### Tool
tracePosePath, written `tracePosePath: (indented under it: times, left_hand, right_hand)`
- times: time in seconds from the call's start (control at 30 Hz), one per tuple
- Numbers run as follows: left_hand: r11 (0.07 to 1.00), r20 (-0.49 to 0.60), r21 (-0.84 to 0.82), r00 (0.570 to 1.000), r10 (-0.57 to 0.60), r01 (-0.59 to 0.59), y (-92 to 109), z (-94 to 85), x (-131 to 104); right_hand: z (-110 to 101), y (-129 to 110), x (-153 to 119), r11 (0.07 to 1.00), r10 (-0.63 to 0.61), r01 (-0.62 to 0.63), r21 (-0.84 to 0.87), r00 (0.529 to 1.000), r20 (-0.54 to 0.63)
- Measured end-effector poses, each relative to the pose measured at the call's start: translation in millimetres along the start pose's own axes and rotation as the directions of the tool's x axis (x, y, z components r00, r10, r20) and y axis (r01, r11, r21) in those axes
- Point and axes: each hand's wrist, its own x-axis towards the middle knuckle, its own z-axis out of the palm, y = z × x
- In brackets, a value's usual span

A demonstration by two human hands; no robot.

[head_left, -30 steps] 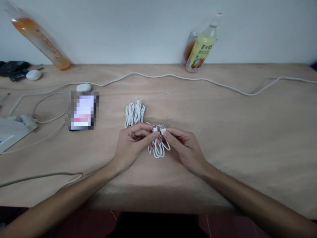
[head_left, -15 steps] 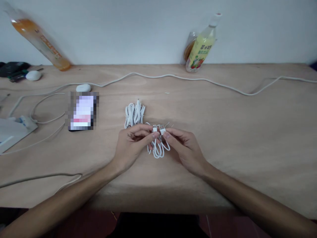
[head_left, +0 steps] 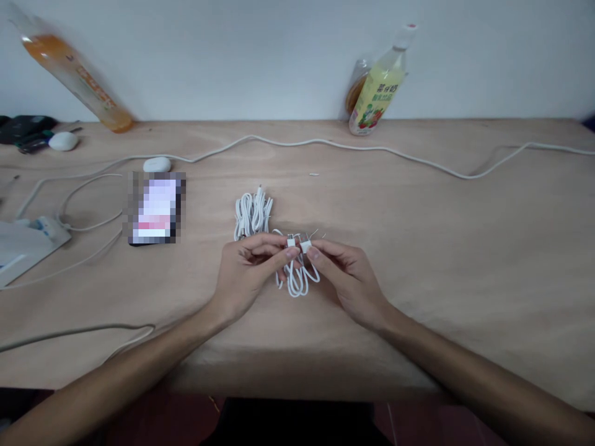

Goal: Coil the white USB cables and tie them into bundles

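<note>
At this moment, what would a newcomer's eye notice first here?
Near the centre, the left hand and right hand, each pinching a white connector, probably come first. At the back of the table, the orange bottle, far left, and the yellow bottle, right of centre, come next.

White plug (head_left: 305, 246) in each hand (head_left: 356, 275)

The pale wooden table (head_left: 465, 248) has an orange bottle (head_left: 77, 83) at its far left and a yellow bottle (head_left: 379, 93) at the far edge, right of the middle. A long white cord (head_left: 289, 144) crosses the far part. Left lie a phone (head_left: 155, 207) and, just beyond, a white case (head_left: 157, 165). A cable bundle (head_left: 253, 212) lies mid-table, a grey cord (head_left: 93, 326) near left.
</note>
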Motion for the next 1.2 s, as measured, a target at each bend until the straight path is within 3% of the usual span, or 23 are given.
tracePosePath:
  times: [1.2]
  left_hand:
    - [1.0,0.02,0.007,1.0,-0.002,0.002,-0.1,-0.1,-0.3]
  right_hand:
    - [0.8,1.9,0.3,1.0,-0.004,0.004,-0.002,1.0,-0.019]
